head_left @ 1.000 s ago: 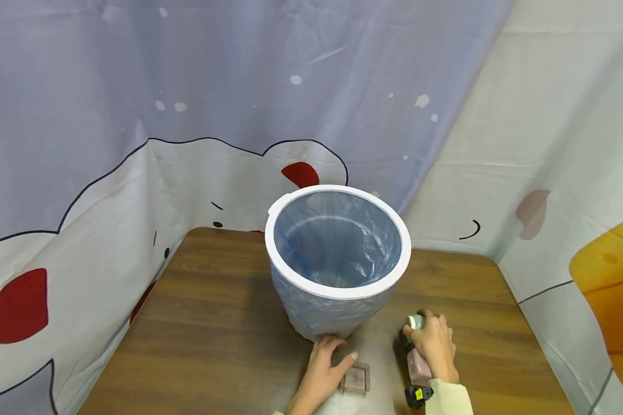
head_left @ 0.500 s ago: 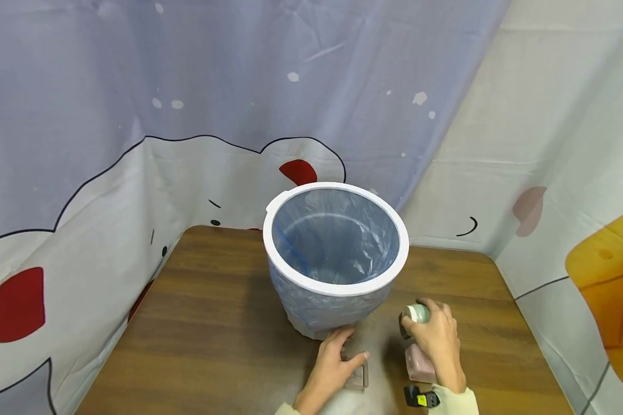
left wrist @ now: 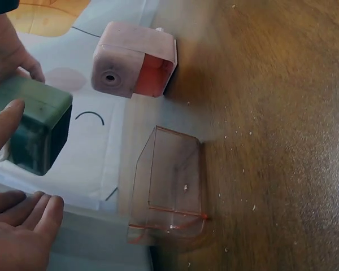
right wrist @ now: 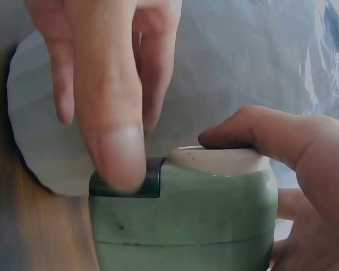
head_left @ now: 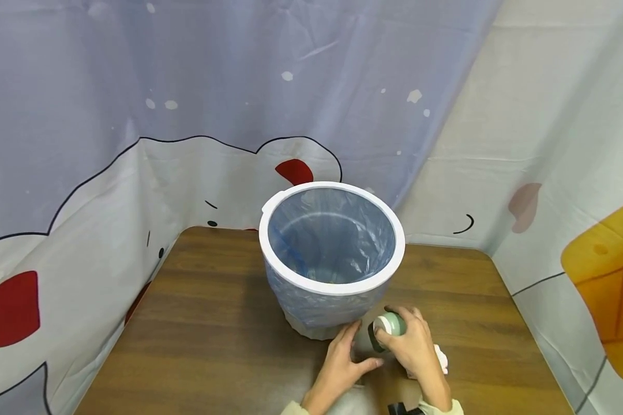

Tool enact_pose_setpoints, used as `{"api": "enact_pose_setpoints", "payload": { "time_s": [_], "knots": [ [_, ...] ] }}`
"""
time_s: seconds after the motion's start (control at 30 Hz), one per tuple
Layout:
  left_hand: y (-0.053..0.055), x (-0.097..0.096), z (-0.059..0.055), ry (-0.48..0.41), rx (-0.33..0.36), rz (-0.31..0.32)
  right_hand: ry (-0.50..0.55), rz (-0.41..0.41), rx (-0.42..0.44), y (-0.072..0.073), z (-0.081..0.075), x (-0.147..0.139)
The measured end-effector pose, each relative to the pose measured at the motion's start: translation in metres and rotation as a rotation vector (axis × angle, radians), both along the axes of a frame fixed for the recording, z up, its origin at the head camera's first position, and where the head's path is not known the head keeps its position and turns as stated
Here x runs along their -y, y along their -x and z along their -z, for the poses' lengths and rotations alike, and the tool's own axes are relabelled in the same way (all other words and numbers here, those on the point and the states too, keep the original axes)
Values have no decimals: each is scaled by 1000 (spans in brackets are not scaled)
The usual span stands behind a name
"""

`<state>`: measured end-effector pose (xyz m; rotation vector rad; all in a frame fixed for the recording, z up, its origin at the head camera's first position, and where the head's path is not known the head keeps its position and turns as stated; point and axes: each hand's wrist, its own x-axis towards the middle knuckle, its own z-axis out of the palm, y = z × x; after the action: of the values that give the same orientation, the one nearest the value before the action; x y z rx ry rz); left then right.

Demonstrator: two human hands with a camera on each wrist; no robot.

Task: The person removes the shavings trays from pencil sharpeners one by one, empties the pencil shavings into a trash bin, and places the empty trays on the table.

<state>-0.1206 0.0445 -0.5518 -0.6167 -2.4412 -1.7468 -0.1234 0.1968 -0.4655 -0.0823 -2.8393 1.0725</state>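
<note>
Head view: the right hand [head_left: 415, 347], grip holding the green case [head_left: 396, 324], comes seemingly within reach of the wide-spread left hand [head_left: 339, 365].

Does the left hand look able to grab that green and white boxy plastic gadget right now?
Probably yes: the left hand is open right beside the green and white plastic gadget, and nothing seems to stand between them. The right hand holds it but appears to leave the near side free.
</note>
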Motion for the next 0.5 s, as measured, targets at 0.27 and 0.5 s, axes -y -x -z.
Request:
{"api": "enact_pose_setpoints", "payload": {
  "time_s": [0.27, 0.5],
  "knots": [
    [-3, -2, 3, 38, -62, 27, 31, -82, 48, -6, 4, 14],
    [-4, -1, 5, 30, -76, -9, 27, -87, 46, -9, 5, 20]
  ]
}}
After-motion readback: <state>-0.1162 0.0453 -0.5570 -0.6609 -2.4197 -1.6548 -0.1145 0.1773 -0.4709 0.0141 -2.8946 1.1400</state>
